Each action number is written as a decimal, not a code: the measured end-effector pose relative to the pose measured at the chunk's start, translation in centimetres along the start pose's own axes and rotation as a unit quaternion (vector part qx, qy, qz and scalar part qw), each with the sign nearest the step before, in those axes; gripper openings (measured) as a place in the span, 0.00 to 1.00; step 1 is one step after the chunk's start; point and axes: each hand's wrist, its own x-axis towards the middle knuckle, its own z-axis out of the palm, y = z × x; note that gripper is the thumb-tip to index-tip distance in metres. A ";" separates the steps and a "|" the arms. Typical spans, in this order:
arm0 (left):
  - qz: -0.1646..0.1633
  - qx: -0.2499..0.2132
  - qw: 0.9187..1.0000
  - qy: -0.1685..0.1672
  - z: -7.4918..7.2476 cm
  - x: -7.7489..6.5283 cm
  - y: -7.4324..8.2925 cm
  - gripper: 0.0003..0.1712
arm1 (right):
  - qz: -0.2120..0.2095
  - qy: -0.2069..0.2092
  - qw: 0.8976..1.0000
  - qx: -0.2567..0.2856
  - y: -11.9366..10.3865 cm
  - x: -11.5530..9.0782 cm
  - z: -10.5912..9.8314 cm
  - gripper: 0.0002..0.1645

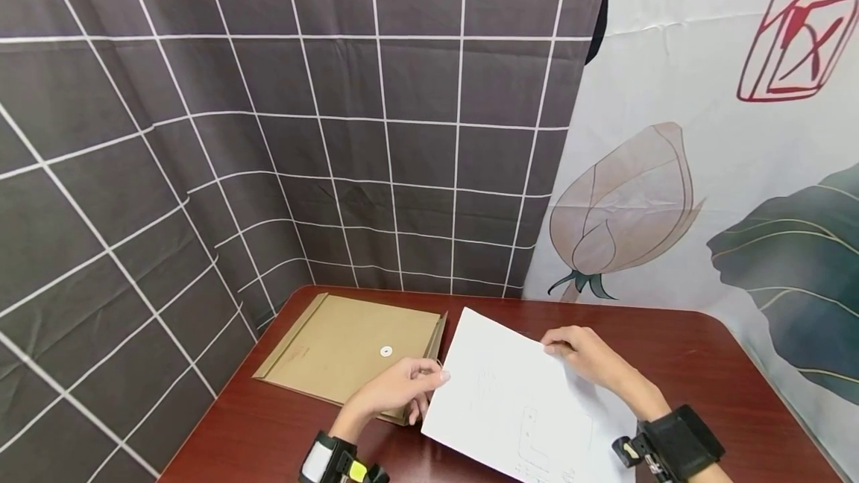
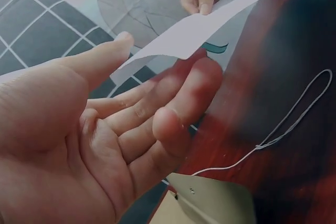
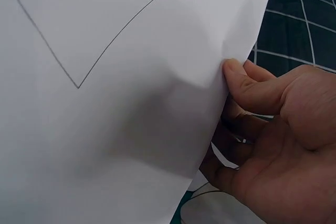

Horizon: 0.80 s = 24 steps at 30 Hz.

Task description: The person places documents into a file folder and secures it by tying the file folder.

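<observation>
A white paper sheet [image 1: 496, 386] with faint line drawings is held tilted above the table in the head view. My right hand [image 1: 593, 356] pinches its upper right edge between thumb and fingers; the right wrist view shows the thumb [image 3: 236, 77] on the drawn face and other fingers behind. At the sheet's left edge is my left hand [image 1: 396, 390]. In the left wrist view its fingers are loosely bent under the sheet's corner [image 2: 178, 40], the thumb spread apart from them. A brown kraft document envelope [image 1: 349, 341] with a white button lies beside the left hand.
The reddish-brown table [image 1: 711, 364] has rounded back corners. A grey grid curtain [image 1: 416, 147] hangs behind and to the left, and a white printed cloth [image 1: 671, 244] at the right. A thin white string [image 2: 294, 114] trails from the envelope.
</observation>
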 end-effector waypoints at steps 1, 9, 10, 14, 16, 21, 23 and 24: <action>0.001 -0.005 1.000 -0.006 0.1 -0.1 -0.1 0.15 | 0.000 -0.003 1.000 -0.001 0.0 0.0 0.0 0.10; 0.045 -0.011 0.999 -0.006 1.1 -0.6 -0.4 0.15 | 0.002 -0.009 1.000 -0.005 -0.5 0.1 0.0 0.07; 0.052 -0.010 0.999 -0.002 1.2 -0.6 -0.4 0.15 | 0.005 -0.007 1.000 -0.003 -0.5 0.1 -0.2 0.06; 0.070 -0.003 0.997 0.025 1.0 -0.9 -0.6 0.17 | 0.042 0.013 0.999 0.006 -0.2 -0.3 -1.0 0.13; 0.073 0.012 0.996 0.043 0.7 -1.1 -0.7 0.17 | 0.065 0.037 0.997 0.005 0.2 -0.6 -1.6 0.21; 0.091 0.039 0.991 0.091 -0.4 -1.8 -1.1 0.11 | 0.152 0.098 0.984 0.005 1.3 -1.8 -3.6 0.41; 0.105 0.044 0.987 0.110 -0.9 -2.1 -1.2 0.10 | 0.189 0.096 0.977 0.018 1.7 -2.4 -4.2 0.45; 0.112 0.047 0.985 0.120 -1.2 -2.2 -1.3 0.10 | 0.201 0.087 0.975 0.036 1.9 -2.7 -4.3 0.46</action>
